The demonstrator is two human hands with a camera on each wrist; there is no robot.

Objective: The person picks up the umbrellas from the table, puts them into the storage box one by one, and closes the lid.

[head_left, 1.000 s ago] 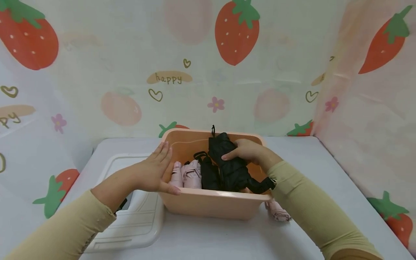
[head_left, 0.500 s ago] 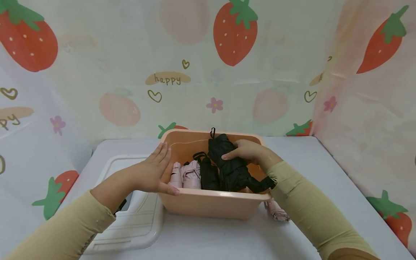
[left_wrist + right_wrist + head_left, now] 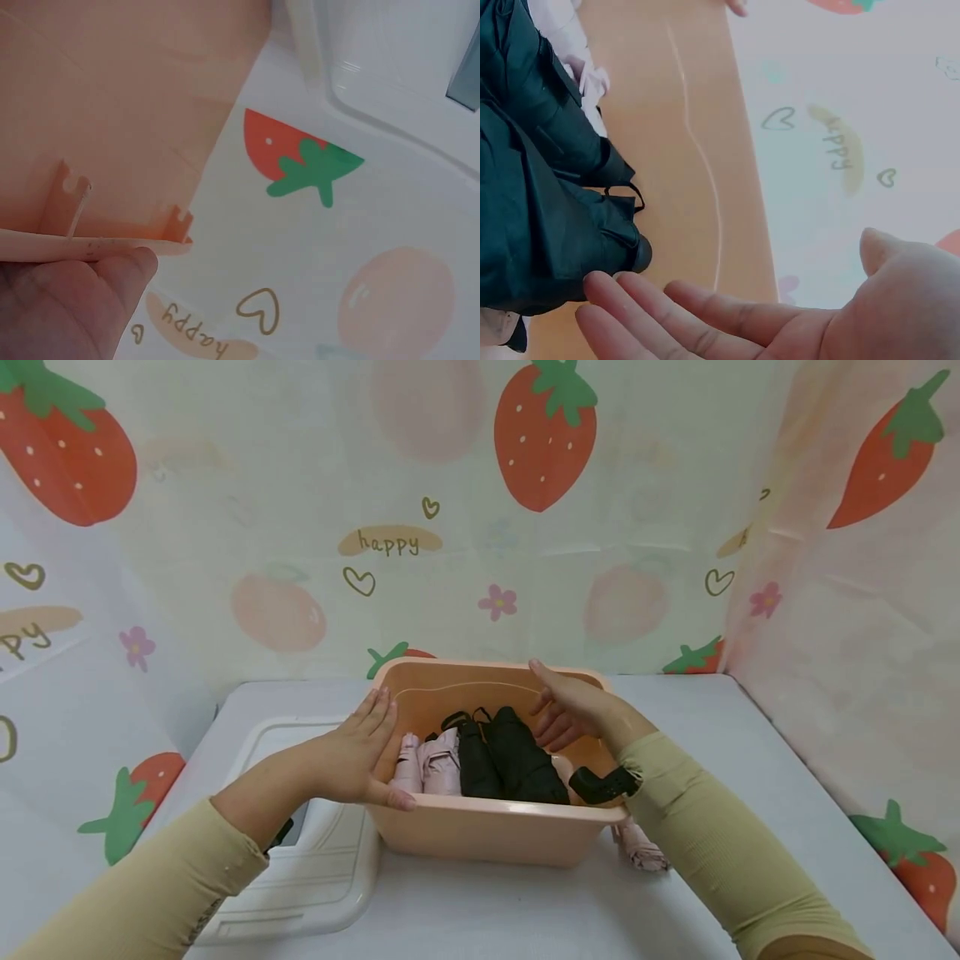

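A peach plastic bin stands on the table with folded umbrellas lying side by side in it. From the left come a slim pink umbrella, a wider pink umbrella, a black umbrella and a thicker black umbrella. My left hand rests on the bin's left rim with straight fingers, its thumb at the front corner. Over the bin's right side my right hand holds nothing; its fingers are spread loosely beside the thicker black umbrella. In the right wrist view, those fingers appear close to that umbrella's end.
A white lid lies on the table left of the bin. Outside the bin's front right corner is a pink folded umbrella, partly hidden by the right arm. A strawberry-printed sheet hangs behind the table.
My right hand has let go of the thicker black umbrella, which now lies lower in the bin beside the other black one. My left hand stays on the rim.
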